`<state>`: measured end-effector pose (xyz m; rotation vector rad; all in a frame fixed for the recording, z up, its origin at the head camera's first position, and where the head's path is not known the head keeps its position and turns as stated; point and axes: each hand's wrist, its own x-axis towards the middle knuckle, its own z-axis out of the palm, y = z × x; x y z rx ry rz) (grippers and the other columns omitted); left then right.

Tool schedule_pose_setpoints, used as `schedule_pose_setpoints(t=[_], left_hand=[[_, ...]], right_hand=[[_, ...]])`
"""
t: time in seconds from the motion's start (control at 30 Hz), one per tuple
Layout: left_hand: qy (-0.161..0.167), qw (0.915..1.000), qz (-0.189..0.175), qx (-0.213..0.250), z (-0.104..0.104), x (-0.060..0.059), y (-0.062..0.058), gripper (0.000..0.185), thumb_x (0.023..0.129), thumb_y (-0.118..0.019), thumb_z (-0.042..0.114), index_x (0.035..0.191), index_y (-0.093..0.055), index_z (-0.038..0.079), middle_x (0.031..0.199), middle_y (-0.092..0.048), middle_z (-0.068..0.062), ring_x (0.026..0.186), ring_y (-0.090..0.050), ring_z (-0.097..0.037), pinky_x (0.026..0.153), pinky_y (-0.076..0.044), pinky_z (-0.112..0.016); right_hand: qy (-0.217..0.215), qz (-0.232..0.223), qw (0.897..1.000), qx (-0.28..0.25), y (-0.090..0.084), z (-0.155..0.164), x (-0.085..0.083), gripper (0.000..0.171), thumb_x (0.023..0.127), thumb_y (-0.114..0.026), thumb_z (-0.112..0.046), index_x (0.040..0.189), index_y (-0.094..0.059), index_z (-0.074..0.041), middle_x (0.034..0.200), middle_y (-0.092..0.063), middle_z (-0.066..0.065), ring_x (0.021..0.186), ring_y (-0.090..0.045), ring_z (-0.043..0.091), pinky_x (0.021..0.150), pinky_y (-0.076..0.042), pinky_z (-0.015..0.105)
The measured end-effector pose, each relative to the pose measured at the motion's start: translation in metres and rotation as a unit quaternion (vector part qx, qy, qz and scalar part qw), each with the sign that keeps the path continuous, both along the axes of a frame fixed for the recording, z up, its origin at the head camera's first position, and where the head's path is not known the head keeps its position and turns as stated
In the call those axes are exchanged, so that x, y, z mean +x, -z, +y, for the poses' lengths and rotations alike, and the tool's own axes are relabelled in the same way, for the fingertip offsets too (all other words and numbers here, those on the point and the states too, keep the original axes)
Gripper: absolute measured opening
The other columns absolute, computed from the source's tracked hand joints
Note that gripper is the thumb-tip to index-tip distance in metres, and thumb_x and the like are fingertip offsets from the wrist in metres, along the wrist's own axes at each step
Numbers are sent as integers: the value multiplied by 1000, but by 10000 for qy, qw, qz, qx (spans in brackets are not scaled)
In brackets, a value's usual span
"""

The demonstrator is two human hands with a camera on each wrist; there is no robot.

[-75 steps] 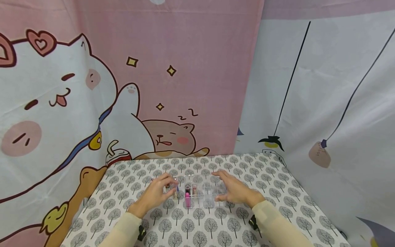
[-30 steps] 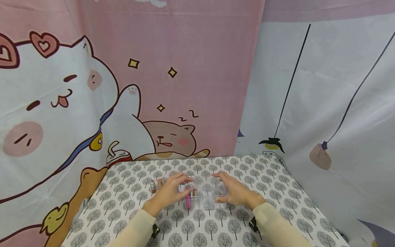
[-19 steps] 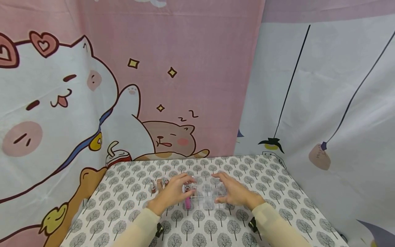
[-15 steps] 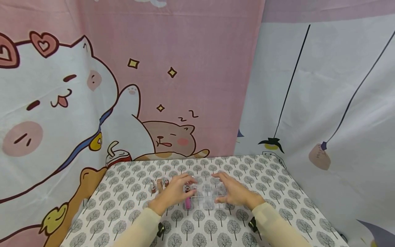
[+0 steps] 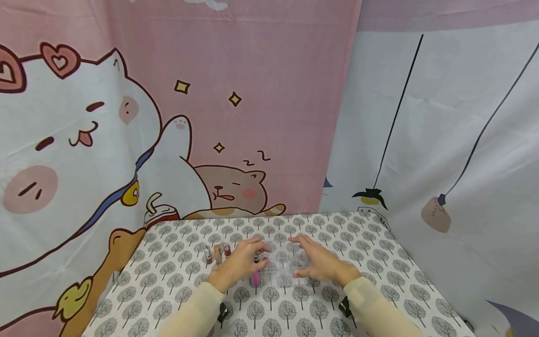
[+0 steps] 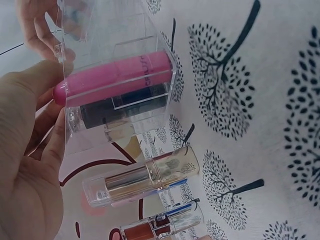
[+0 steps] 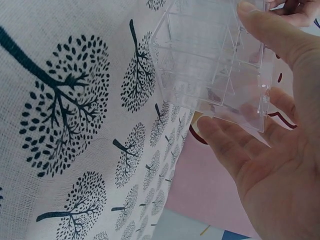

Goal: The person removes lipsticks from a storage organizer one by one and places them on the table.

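A clear plastic organizer [image 5: 278,269] with compartments stands on the table between my hands. A bright pink tube [image 6: 115,77] sits upright in its left end. Beside that are a dark tube [image 6: 125,107] and a lipstick partly hidden by the left hand. My left hand [image 5: 244,259] hovers over the organizer's left part, thumb apart from the fingers. Whether something is pinched there is hidden. My right hand [image 5: 321,260] holds the organizer's right end, thumb on the near side and fingers on the far side, as the right wrist view [image 7: 270,125] confirms.
Several lipsticks stand on the tree-print cloth [image 5: 269,309] left of the organizer, among them a gold one [image 6: 150,175] and a clear-capped red-brown one [image 5: 208,255]. A cartoon-print curtain [image 5: 273,117] hangs behind the table.
My left hand has moved right from the loose lipsticks to above the organizer, drifting slightly further right lately. The right hand has stayed in place.
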<state>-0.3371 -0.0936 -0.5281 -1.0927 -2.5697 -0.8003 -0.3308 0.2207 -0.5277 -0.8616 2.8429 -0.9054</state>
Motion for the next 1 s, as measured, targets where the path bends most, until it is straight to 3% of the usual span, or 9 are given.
schedule_pose_setpoints(t=[0.23, 1.0], left_hand=[[20, 9998, 140, -130, 0, 0, -1, 23, 102, -93, 13, 123, -84, 12, 119, -83, -4, 109, -83, -20, 98, -72, -29], [-67, 9996, -281, -41, 1, 1, -1, 22, 102, -91, 11, 123, -84, 12, 123, -84, -3, 112, -83, -19, 100, -72, -28]], right_hand=[[19, -12, 10000, 15, -1, -1, 0, 105, 91, -101, -35, 177, -42, -22, 177, -52, 13, 157, -60, 47, 128, -55, 73], [-40, -51, 9999, -97, 0, -1, 0, 104, 91, -102, -33, 176, -44, -19, 176, -52, 15, 157, -60, 49, 128, -54, 74]])
